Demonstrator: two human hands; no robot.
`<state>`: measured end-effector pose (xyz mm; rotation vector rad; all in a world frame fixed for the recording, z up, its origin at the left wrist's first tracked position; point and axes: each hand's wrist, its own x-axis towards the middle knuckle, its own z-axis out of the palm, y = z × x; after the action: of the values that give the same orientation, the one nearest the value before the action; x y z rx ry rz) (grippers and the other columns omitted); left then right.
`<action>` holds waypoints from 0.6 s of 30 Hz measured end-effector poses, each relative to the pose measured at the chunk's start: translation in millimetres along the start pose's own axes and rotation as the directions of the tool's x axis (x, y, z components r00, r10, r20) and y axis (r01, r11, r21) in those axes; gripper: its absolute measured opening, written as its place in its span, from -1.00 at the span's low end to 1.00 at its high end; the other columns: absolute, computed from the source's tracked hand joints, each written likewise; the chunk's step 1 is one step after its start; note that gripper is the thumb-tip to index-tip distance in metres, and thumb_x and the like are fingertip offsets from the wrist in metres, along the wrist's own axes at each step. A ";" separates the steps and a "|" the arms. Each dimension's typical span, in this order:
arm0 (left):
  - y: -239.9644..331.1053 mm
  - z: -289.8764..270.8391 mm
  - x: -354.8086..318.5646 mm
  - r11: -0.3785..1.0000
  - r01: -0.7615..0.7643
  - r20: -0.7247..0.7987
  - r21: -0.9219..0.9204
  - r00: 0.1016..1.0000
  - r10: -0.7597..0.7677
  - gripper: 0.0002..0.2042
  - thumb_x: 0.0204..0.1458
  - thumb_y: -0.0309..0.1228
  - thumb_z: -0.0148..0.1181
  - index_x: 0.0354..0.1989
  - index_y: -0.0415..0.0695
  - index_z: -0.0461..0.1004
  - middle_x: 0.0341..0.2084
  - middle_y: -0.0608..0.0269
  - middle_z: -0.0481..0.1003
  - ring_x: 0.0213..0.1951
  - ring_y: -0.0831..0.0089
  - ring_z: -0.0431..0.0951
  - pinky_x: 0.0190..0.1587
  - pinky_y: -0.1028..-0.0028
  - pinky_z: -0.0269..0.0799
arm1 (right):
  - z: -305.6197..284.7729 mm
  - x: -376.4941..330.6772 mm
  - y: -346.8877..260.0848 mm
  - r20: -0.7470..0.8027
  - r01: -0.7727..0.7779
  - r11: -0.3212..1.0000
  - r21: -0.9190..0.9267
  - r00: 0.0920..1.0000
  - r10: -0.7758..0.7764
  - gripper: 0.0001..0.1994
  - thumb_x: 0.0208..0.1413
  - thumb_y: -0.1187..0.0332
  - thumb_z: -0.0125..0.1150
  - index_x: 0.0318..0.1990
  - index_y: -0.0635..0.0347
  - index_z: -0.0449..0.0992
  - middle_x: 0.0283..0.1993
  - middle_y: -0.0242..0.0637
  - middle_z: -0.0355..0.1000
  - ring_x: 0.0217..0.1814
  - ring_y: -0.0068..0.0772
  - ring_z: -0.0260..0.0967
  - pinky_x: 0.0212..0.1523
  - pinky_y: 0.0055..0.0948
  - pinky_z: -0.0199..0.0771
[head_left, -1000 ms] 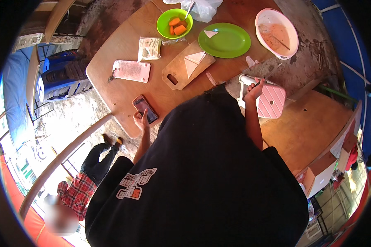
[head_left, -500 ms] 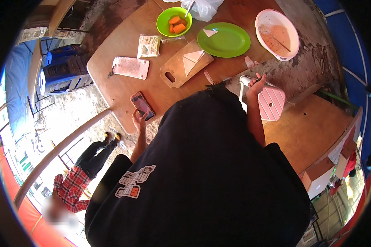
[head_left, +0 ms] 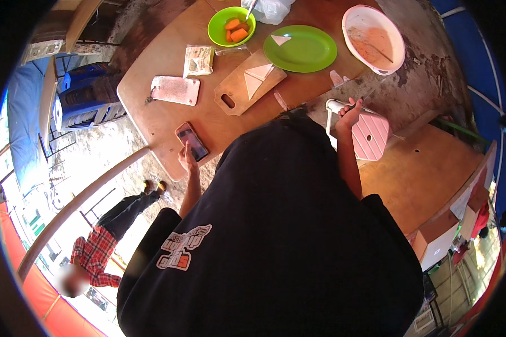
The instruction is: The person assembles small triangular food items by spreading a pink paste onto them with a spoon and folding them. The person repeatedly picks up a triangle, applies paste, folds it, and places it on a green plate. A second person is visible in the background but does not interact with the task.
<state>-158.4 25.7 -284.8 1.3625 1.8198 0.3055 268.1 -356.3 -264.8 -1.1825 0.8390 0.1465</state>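
A phone (head_left: 192,141) in a pinkish case lies face up near the table's left front edge. My left hand (head_left: 189,159) reaches over that edge, one finger stretched onto the phone's screen side. Off the table's right side, my right hand (head_left: 349,115) is closed around a slim dark handle, whose far end is too thin to make out. A wooden cutting board (head_left: 230,93) carries white triangular slices (head_left: 257,78). Beyond it, a green oval plate (head_left: 306,53) bears another white triangle (head_left: 280,40).
A green bowl (head_left: 213,33) holds orange chunks and a utensil. Nearby are a packet (head_left: 198,60), a pale pink rectangular slab (head_left: 175,90) and a plastic bag (head_left: 272,10). A white tub (head_left: 398,39) stands right, above a pink stool (head_left: 367,135). A person (head_left: 101,247) is at the left.
My left hand's finger has shifted left and upward across the phone. The whole view has tilted slightly. My right hand keeps its grip in nearly the same place.
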 end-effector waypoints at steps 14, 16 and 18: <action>16.2 31.5 -20.1 0.826 0.107 -0.253 0.554 0.967 0.045 0.07 -0.60 0.26 0.47 0.12 -0.25 0.30 0.06 -0.02 0.25 0.16 0.00 0.20 0.18 0.07 0.24 | 14.8 56.2 -13.3 -0.124 0.360 0.913 -0.194 0.914 -0.386 -0.62 0.13 0.06 0.13 -0.34 0.29 0.52 -0.48 -0.37 0.39 -0.51 -0.54 0.22 -0.47 -0.51 0.23; 16.9 32.5 -17.4 0.813 0.271 -0.323 0.515 0.940 -0.109 0.10 -0.61 0.33 0.42 0.10 -0.29 0.31 0.07 -0.05 0.25 0.16 -0.03 0.21 0.16 0.06 0.28 | 24.6 56.8 -27.8 -0.180 0.348 0.903 -0.254 0.900 -0.397 -0.62 0.13 0.07 0.12 -0.36 0.29 0.50 -0.53 -0.40 0.35 -0.54 -0.55 0.20 -0.49 -0.50 0.22; 17.5 30.3 -16.5 0.817 0.300 -0.348 0.493 0.928 -0.130 0.13 -0.60 0.38 0.38 0.06 -0.37 0.32 0.08 -0.12 0.24 0.17 -0.05 0.21 0.17 0.06 0.26 | 30.1 52.9 -41.6 -0.139 0.350 0.911 -0.219 0.913 -0.385 -0.62 0.13 0.07 0.12 -0.39 0.29 0.49 -0.59 -0.42 0.28 -0.58 -0.56 0.16 -0.55 -0.50 0.17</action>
<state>-123.2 9.7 -285.5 1.5138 2.4228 -0.1553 341.5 -364.0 -263.8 -1.5322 0.7528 -0.1994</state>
